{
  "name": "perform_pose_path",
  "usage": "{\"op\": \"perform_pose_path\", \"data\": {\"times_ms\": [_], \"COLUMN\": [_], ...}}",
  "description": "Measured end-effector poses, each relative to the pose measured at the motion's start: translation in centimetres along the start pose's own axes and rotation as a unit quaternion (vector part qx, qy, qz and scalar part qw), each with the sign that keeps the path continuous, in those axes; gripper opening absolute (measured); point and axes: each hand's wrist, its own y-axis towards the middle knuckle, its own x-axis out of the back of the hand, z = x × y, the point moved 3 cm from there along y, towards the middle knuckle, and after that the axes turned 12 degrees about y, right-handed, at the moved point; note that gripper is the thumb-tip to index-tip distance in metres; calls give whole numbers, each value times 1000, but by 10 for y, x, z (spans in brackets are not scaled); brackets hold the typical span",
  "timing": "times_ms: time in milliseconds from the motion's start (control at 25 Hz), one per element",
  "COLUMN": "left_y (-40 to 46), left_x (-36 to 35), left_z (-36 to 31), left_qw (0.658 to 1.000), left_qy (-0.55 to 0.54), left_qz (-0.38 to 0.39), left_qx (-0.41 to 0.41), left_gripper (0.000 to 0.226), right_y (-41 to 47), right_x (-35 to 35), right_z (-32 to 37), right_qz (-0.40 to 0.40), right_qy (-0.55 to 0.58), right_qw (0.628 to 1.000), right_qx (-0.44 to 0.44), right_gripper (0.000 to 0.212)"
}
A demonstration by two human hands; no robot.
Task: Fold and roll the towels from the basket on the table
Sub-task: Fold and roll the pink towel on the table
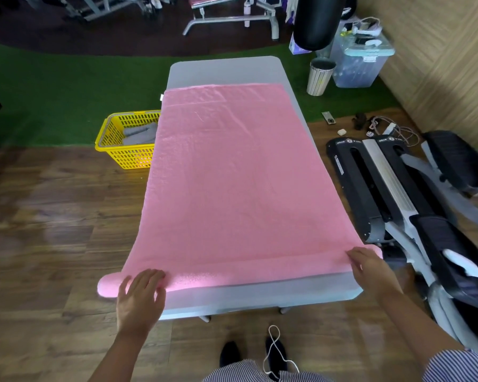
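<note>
Pink towel (232,175) spread flat along the grey table (224,68), near edge rolled into a short tube overhanging both table sides. Left hand (140,295) on the roll near its left end, fingers spread and straight. Right hand (369,264) on the roll's right end, fingers extended over it. Yellow basket (116,154) on the floor left of table, grey towels (138,136) inside.
</note>
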Motion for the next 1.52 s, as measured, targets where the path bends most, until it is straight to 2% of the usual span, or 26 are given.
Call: {"op": "perform_pose_path", "data": {"times_ms": [80, 160, 360, 480, 560, 680, 880, 1080, 1160, 1280, 1400, 1520], "left_y": [1, 1, 8, 13, 14, 11, 7, 17, 16, 9, 1, -1], "left_x": [-3, -6, 5, 5, 4, 0, -13, -14, -6, 1, -1, 3], "left_z": [1, 1, 0, 5, 4, -2, 5, -20, -27, -13, -1, -4], "left_qw": [999, 998, 998, 998, 997, 997, 995, 996, 997, 997, 996, 998], "left_qy": [3, 10, 16, 19, 10, -5, -27, -41, -19, 1, 12, 12], "left_qz": [33, 56, 55, 59, 67, 68, 98, 77, 67, 74, 77, 44], "left_qx": [-8, -7, 10, 19, 30, 40, 17, 4, -16, 1, 50, 42], "left_gripper": [44, 49, 41, 41, 42, 44, 45, 33, 26, 41, 45, 41], "right_y": [-1, 0, 9, 19, 25, 22, 18, 14, 8, 10, 17, 14], "right_x": [-3, -3, 5, 3, 1, -6, -7, 7, 5, 1, 1, -6], "right_z": [-2, 0, 9, 13, 13, 4, 7, -8, -11, -1, 9, 4], "right_qz": [44, 80, 113, 151, 123, 93, 111, 33, 36, 68, 30, 14], "right_qy": [13, -19, -99, -150, -120, -64, -60, -70, -90, -117, -109, -64], "right_qw": [998, 996, 989, 976, 984, 994, 992, 995, 994, 991, 992, 997], "right_qx": [-30, -34, -1, 32, 41, 13, -19, -58, -41, -1, 57, 38], "right_gripper": [37, 47, 22, 31, 40, 39, 49, 33, 28, 25, 32, 33]}}
